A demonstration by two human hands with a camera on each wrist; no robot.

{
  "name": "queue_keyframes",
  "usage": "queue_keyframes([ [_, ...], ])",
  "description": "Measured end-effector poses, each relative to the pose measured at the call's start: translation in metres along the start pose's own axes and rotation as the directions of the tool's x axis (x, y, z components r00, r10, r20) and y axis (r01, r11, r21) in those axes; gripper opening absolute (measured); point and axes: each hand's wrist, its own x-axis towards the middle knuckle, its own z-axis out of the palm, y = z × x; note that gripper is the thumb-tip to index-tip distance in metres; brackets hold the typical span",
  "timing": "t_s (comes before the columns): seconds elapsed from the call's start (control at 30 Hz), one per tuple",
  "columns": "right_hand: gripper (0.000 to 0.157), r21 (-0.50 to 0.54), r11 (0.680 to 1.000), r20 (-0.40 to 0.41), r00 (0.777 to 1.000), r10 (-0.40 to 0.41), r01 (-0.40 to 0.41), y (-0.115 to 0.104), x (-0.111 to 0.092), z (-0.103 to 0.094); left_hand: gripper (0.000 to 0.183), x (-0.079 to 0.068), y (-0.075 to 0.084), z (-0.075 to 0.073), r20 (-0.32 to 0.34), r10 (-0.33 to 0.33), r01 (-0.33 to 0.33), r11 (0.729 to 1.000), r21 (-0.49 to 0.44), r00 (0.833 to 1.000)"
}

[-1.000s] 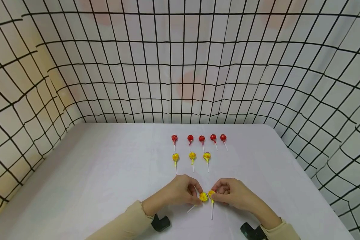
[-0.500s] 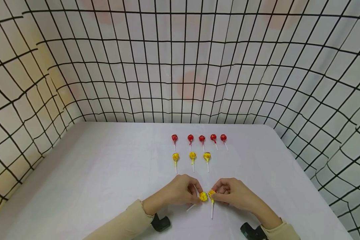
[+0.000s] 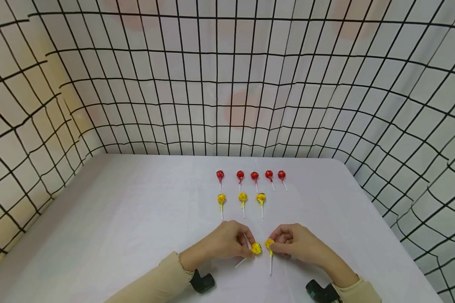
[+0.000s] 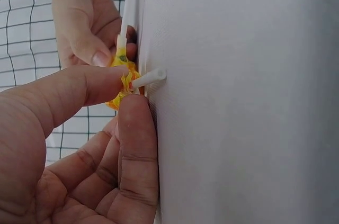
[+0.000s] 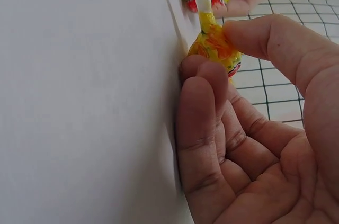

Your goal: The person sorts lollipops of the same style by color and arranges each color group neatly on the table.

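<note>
My left hand point(image 3: 231, 240) pinches a yellow-wrapped lollipop point(image 3: 255, 248) between thumb and fingers, its white stick slanting down to the left. In the left wrist view the stick end point(image 4: 158, 74) points toward the camera, close to the tabletop. Just to the right, my right hand point(image 3: 297, 244) pinches a second yellow lollipop point(image 5: 214, 45) by its wrapped head, with the stick toward the near edge. A small gap separates the two heads in the head view. Three more yellow lollipops point(image 3: 243, 198) lie in a row beyond the hands.
Several red lollipops point(image 3: 254, 175) form a row behind the yellow ones. A white cloth point(image 3: 136, 202) covers the table. Black-lined grid walls point(image 3: 231, 84) rise at the back and both sides. Dark wrist devices point(image 3: 202, 282) sit under each forearm.
My right hand has shifted slightly to the right with its lollipop, widening the gap between the two heads. My left hand stays nearly still.
</note>
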Motion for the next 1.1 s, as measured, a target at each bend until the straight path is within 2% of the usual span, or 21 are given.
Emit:
queue_keyframes([
  [0.27,0.026,-0.042,0.999,-0.039,0.999,-0.001,0.000,0.010,0.009,-0.023,0.016,0.002,-0.002,0.000,-0.003,-0.024,0.024,1.000,0.002,1.000],
  [0.47,0.028,-0.121,0.992,-0.099,0.994,0.036,-0.048,0.011,0.021,-0.045,0.017,0.002,-0.003,0.001,-0.004,-0.030,0.030,1.000,-0.009,1.000],
  [0.8,0.031,-0.227,0.971,-0.131,0.990,0.045,-0.074,0.007,0.055,-0.082,0.016,0.001,-0.001,0.000,-0.001,-0.023,0.023,1.000,-0.017,1.000],
  [1.1,0.033,-0.300,0.950,-0.114,0.992,0.051,-0.083,0.004,0.089,-0.100,0.017,0.001,-0.002,0.000,-0.008,-0.010,0.009,1.000,-0.019,1.000],
])
